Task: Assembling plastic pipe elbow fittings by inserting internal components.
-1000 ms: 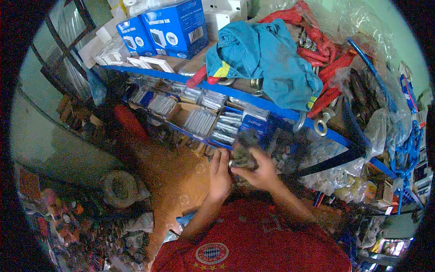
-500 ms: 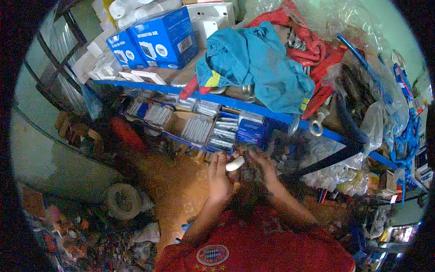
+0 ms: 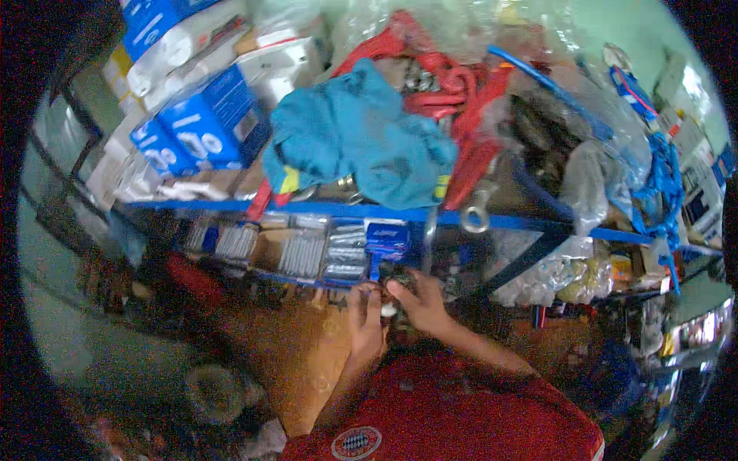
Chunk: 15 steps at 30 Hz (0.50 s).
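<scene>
In front of my red shirt, my two hands are held close together, just below the blue shelf edge. My left hand [image 3: 366, 316] is closed, its fingers pointing up, with a small white piece [image 3: 388, 310] at its inner side. Beside it, my right hand [image 3: 424, 304] curls inward with the thumb reaching toward the left fingers. A dark thing [image 3: 397, 276] lies between the fingertips, blurred and partly covered, so its kind cannot be made out.
A blue-edged shelf [image 3: 346, 209] holds a teal cloth garment [image 3: 361, 138], red straps [image 3: 469, 107], blue boxes [image 3: 231, 115] and plastic bags. Below stand open boxes of thin, flat packs [image 3: 302, 253]. A coiled roll [image 3: 215, 393] lies at lower left. A metal ring [image 3: 475, 220] hangs off the shelf edge.
My right hand has come inward and its fingers have closed near the left. The white piece now sits lower and is more covered. The whole view has shifted and blurred.
</scene>
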### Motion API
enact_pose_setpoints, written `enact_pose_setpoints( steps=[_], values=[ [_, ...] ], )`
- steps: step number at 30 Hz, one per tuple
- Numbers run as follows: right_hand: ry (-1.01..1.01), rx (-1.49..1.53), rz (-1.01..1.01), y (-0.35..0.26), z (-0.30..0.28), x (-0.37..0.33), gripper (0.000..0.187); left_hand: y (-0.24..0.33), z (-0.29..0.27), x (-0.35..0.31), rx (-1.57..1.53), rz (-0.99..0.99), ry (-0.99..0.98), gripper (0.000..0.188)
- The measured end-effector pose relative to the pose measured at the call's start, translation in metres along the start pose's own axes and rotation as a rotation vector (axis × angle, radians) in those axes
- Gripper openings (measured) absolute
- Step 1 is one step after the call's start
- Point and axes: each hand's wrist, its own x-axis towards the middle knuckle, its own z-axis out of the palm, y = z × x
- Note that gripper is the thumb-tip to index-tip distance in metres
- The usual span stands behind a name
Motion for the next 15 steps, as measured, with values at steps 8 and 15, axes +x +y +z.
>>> enact_pose_setpoints(
  steps=[8, 15],
  values=[
    [0.242, -0.040, -0.139, 0.000, -0.019, -0.030, 0.024, -0.037, 0.007, 0.008, 0.859, 0.378, -0.021, 0.029],
    [0.271, -0.320, -0.046, 0.016, -0.088, -0.048, 0.023, -0.061, 0.035, 0.005, 0.512, 0.076, -0.388, 0.021]
  ],
)
